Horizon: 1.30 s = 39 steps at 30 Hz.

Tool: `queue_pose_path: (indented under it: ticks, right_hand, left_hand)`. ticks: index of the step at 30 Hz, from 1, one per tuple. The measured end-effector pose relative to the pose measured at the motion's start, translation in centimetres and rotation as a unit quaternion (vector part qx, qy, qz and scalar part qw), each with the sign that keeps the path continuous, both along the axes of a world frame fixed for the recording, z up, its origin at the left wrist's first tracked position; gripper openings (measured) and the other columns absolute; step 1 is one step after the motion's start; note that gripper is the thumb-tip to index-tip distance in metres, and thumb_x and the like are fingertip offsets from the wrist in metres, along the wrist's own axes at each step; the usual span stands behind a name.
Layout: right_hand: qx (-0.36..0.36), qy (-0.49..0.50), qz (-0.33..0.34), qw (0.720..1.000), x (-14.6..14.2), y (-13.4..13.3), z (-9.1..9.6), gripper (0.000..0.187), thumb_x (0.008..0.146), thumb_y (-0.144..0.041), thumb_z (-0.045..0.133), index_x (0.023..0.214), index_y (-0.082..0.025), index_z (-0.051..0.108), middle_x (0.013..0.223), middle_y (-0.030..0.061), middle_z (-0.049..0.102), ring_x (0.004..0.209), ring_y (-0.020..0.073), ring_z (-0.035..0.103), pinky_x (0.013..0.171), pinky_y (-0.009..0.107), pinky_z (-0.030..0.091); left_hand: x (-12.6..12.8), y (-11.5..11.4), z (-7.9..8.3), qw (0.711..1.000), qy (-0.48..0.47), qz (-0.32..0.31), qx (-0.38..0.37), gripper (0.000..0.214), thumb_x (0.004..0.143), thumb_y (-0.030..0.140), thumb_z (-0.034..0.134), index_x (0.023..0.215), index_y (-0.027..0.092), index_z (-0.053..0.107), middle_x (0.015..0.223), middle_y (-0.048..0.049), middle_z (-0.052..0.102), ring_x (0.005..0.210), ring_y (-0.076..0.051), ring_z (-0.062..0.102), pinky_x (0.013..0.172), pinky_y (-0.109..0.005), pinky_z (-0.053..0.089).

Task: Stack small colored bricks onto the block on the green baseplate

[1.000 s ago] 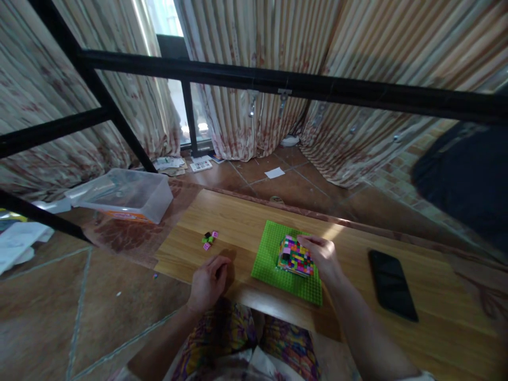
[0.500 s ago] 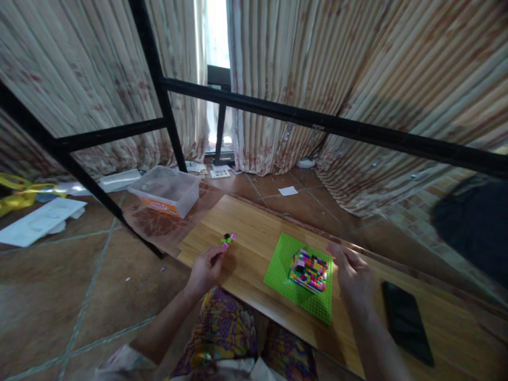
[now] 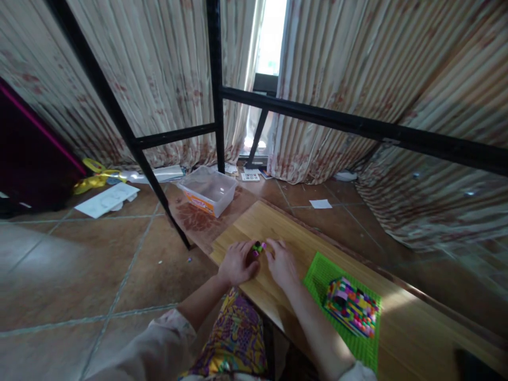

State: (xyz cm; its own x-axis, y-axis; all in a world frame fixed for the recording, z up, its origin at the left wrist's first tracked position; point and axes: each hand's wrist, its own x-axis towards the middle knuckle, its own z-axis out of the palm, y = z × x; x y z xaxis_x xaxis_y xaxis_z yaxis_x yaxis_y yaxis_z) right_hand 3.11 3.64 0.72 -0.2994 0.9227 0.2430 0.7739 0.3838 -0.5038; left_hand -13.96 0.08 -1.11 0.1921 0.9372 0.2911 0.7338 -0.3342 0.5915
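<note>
Both my hands meet at a little cluster of loose small bricks (image 3: 257, 247), pink, green and black, near the far left end of the wooden table (image 3: 278, 227). My left hand (image 3: 236, 263) has its fingers curled against the bricks from the left. My right hand (image 3: 281, 262) lies with fingers stretched out, its tips touching the bricks from the right. To the right lies a green baseplate (image 3: 317, 276) with a multicoloured brick build (image 3: 351, 307) on it, apart from both hands.
A clear plastic box (image 3: 208, 189) stands on the tiled floor beyond the table's left end. Black metal frame bars (image 3: 216, 90) cross in front of striped curtains. Papers (image 3: 107, 198) lie on the floor at the left. A dark object (image 3: 474, 362) sits at the table's right edge.
The view has swung left. My right hand left the brick build and crossed over to the loose bricks. My left hand moved forward to them too.
</note>
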Motion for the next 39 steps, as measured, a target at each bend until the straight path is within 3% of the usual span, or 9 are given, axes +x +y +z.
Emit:
queue_pose_path:
  ticks: [3, 7, 11, 14, 18, 21, 27, 34, 39]
  right_hand:
    - [0.003, -0.041, 0.019, 0.999, -1.0, 1.5, -0.7, 0.030, 0.085, -0.016, 0.048, 0.110, -0.021, 0.064, 0.099, 0.0101, 0.064, 0.096, 0.0228, 0.058, 0.086, 0.033, 0.043]
    - [-0.009, -0.054, 0.014, 0.998, -1.4, 1.6, -1.3, 0.024, 0.086, -0.015, 0.046, 0.095, -0.021, 0.067, 0.093, 0.0091, 0.063, 0.090, 0.0215, 0.059, 0.082, 0.031, 0.043]
    - [-0.024, -0.028, -0.017, 0.999, -0.6, -0.2, -0.5, 0.023, 0.087, -0.015, 0.042, 0.089, -0.020, 0.065, 0.090, 0.0084, 0.064, 0.085, 0.0201, 0.060, 0.078, 0.030, 0.044]
    - [-0.034, 0.051, -0.040, 0.997, 1.0, -2.6, 1.0, 0.021, 0.086, -0.016, 0.044, 0.091, -0.021, 0.064, 0.086, 0.0058, 0.065, 0.080, 0.0177, 0.062, 0.074, 0.027, 0.046]
    - [-0.009, 0.173, -0.106, 0.979, 5.2, -6.4, 3.0, 0.023, 0.087, -0.026, 0.046, 0.097, -0.024, 0.067, 0.091, 0.0059, 0.068, 0.084, 0.0188, 0.063, 0.074, 0.030, 0.050]
    - [0.046, 0.203, -0.196, 0.958, 10.0, -8.5, 4.0, 0.025, 0.087, -0.035, 0.050, 0.100, -0.026, 0.069, 0.102, 0.0073, 0.068, 0.092, 0.0217, 0.064, 0.082, 0.036, 0.050]
    - [0.087, 0.158, -0.354, 0.918, 18.4, -8.2, 3.2, 0.030, 0.083, -0.047, 0.055, 0.085, -0.022, 0.071, 0.094, 0.0084, 0.070, 0.088, 0.0241, 0.063, 0.081, 0.038, 0.047]
    - [0.072, 0.063, -0.324, 0.941, 19.1, -7.3, 2.0, 0.038, 0.087, -0.049, 0.048, 0.089, -0.021, 0.073, 0.089, 0.0097, 0.070, 0.084, 0.0248, 0.060, 0.079, 0.039, 0.046]
    - [0.067, 0.081, -0.289, 0.952, 19.4, -7.9, 2.2, 0.037, 0.089, -0.044, 0.046, 0.091, -0.020, 0.074, 0.093, 0.0101, 0.069, 0.088, 0.0232, 0.060, 0.083, 0.038, 0.046]
  left_hand:
    - [-0.1, 0.0, 0.0, 1.000, -0.005, 0.007, 0.000, 0.060, 0.077, 0.029, 0.061, 0.135, 0.019, 0.045, 0.125, -0.0120, 0.058, 0.113, -0.028, 0.053, 0.100, -0.046, 0.038]
    - [-0.2, 0.1, 0.0, 1.000, -0.007, 0.003, -0.001, 0.059, 0.077, 0.027, 0.061, 0.133, 0.021, 0.047, 0.124, -0.0110, 0.059, 0.113, -0.028, 0.053, 0.100, -0.046, 0.038]
    - [-0.3, 0.2, 0.0, 1.000, 0.003, 0.001, 0.008, 0.053, 0.080, 0.028, 0.059, 0.131, 0.018, 0.048, 0.125, -0.0108, 0.059, 0.114, -0.027, 0.052, 0.101, -0.044, 0.039]
    - [-0.4, 0.4, -0.2, 1.000, 0.017, -0.004, 0.020, 0.047, 0.083, 0.028, 0.056, 0.129, 0.019, 0.050, 0.126, -0.0102, 0.059, 0.115, -0.026, 0.053, 0.101, -0.044, 0.040]
    - [-0.6, 0.7, -0.4, 0.999, 0.039, -0.011, 0.034, 0.039, 0.085, 0.031, 0.055, 0.123, 0.020, 0.055, 0.125, -0.0100, 0.060, 0.114, -0.026, 0.055, 0.100, -0.044, 0.042]
    - [-0.6, 0.9, -0.6, 0.997, 0.053, -0.006, 0.047, 0.037, 0.085, 0.032, 0.055, 0.121, 0.021, 0.056, 0.122, -0.0096, 0.062, 0.113, -0.027, 0.056, 0.099, -0.044, 0.042]
    - [-0.6, 1.2, -0.6, 0.996, 0.069, 0.002, 0.060, 0.036, 0.085, 0.036, 0.055, 0.117, 0.021, 0.058, 0.120, -0.0097, 0.063, 0.110, -0.027, 0.057, 0.097, -0.044, 0.044]
    - [-0.5, 1.3, -0.6, 0.994, 0.075, 0.011, 0.079, 0.037, 0.085, 0.040, 0.056, 0.116, 0.020, 0.059, 0.116, -0.0098, 0.065, 0.107, -0.027, 0.059, 0.094, -0.044, 0.046]
    - [-0.5, 1.3, -0.6, 0.993, 0.076, 0.015, 0.084, 0.035, 0.085, 0.041, 0.055, 0.115, 0.022, 0.060, 0.114, -0.0087, 0.066, 0.105, -0.027, 0.060, 0.094, -0.042, 0.047]
